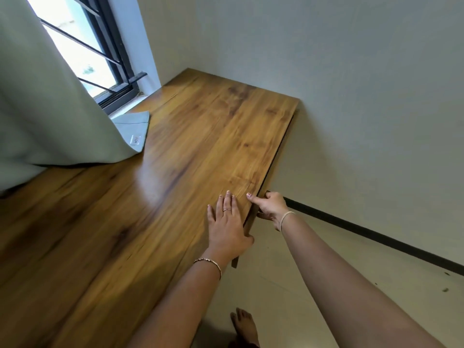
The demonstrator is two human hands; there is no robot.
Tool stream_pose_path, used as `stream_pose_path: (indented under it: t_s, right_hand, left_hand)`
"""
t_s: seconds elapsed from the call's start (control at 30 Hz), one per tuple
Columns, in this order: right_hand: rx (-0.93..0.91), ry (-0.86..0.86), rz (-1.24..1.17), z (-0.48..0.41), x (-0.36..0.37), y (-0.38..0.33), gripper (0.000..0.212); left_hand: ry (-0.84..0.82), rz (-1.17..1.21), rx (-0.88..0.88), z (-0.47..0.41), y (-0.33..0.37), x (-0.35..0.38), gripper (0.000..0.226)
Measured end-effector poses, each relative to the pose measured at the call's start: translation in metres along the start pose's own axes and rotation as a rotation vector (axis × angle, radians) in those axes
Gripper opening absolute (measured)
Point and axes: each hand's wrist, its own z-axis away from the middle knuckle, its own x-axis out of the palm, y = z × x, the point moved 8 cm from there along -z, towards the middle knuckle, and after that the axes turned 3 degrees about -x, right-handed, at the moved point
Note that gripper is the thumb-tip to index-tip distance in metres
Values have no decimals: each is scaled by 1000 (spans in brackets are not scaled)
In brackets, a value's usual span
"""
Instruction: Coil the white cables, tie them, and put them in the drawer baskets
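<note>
The fingers (228, 200) of the left hand (226, 222) lie straight and flat on the counter (175, 146) and hold nothing. The right hand (272, 207) has its fingers curled round a dark wooden panel (251, 222) just under the counter's right edge, with the thumb on top. The panel runs along this edge, away from the person. The white cables are out of view. The counter is of glossy brown wood with a long grain. A grey-green curtain (50, 109) rests on its left part.

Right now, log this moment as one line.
left hand flat on table | right hand fingers grip its side edge | cables none in view
</note>
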Motion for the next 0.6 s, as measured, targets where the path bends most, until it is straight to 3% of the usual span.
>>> stream_pose_path:
  t_s: [0.07, 0.17, 0.23, 0.37, 0.5, 0.57, 0.6]
  right_hand:
    - [6, -21, -43, -4, 5, 1, 57]
    - [-13, -81, -71, -29, 9, 12, 94]
    - [-37, -115, -103, -51, 9, 24, 106]
    - [-15, -113, -160, -16, 13, 3, 70]
    - [-21, -124, -169, -6, 12, 2, 59]
    - [-43, -115, -88, 0, 15, -7, 52]
    - [-83, -57, 27, 4, 14, -13, 59]
  left_hand:
    - [23, -15, -3, -1, -2, -1, 101]
    - [59, -35, -2, -2, -6, -2, 95]
    - [61, -61, 1, -3, -6, -2, 95]
    - [83, -115, -3, -2, -2, -3, 96]
    - [68, -187, -7, -4, 8, 1, 96]
    - [55, -202, 26, -2, 9, -3, 95]
    - [74, -172, 38, -1, 6, -9, 93]
